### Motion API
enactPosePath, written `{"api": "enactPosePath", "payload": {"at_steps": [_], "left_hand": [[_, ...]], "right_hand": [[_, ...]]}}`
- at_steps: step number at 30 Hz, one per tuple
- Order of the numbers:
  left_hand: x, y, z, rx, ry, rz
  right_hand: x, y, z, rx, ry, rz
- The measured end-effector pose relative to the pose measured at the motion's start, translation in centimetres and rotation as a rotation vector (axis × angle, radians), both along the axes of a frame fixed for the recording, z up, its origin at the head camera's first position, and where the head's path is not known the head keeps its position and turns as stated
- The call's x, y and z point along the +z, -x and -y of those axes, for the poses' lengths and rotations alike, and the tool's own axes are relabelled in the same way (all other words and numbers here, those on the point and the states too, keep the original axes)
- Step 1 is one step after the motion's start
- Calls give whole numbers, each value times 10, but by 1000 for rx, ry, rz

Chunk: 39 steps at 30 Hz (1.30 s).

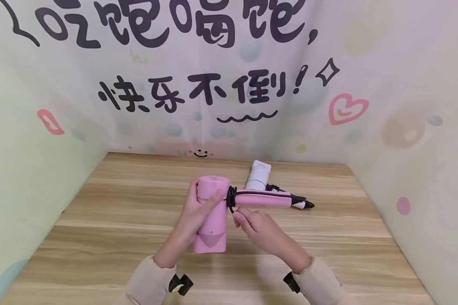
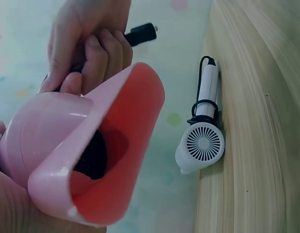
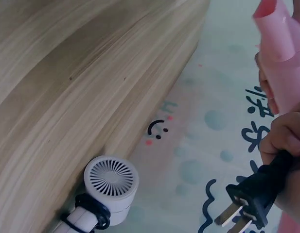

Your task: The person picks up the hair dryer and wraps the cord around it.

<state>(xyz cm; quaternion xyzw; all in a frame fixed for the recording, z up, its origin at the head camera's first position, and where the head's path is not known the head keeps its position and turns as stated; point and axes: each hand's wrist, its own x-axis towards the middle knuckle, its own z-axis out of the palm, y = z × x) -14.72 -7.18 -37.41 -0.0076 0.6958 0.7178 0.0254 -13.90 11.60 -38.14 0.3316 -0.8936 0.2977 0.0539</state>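
A pink hair dryer (image 1: 211,222) is held up over the table, its handle (image 1: 261,199) pointing right. My left hand (image 1: 192,212) grips the barrel, with the thumb across its front. Black cord (image 1: 232,197) is coiled round the handle close to the barrel, and a stretch of it runs along the handle. Just below the coil, my right hand (image 1: 257,224) pinches the cord's plug end. The black plug (image 3: 256,189) sticks out of that hand in the right wrist view, two metal prongs showing. In the left wrist view the flared nozzle (image 2: 140,111) faces the camera.
Behind the pink dryer, a white hair dryer (image 1: 258,176) lies on the wooden table (image 1: 118,203), partly hidden in the head view. Its own black cord (image 2: 204,119) is wound round its handle. A printed curtain (image 1: 202,135) stands behind the table and at its sides.
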Motion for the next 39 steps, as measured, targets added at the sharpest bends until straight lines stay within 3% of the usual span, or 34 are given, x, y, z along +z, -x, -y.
{"api": "enactPosePath", "payload": {"at_steps": [4, 8, 11, 18, 25, 31, 39], "left_hand": [[0, -1, -2, -24, -86, 25], [1, -3, -5, -54, -181, 35], [2, -4, -6, -61, -196, 31], [4, -6, -3, -59, -143, 39], [7, -6, -2, -85, -154, 37], [8, -7, -3, -109, -206, 121], [8, -7, -4, -121, -256, 138]], "right_hand": [[-6, 4, -4, 29, 5, -36], [-8, 7, -4, 58, 26, 18], [-8, 9, -4, 72, 41, 17], [-7, 15, -10, 51, -33, -206], [-9, 20, -16, 64, -49, -415], [-14, 24, -15, 77, -60, -446], [-15, 28, -11, 68, -74, -478]]}}
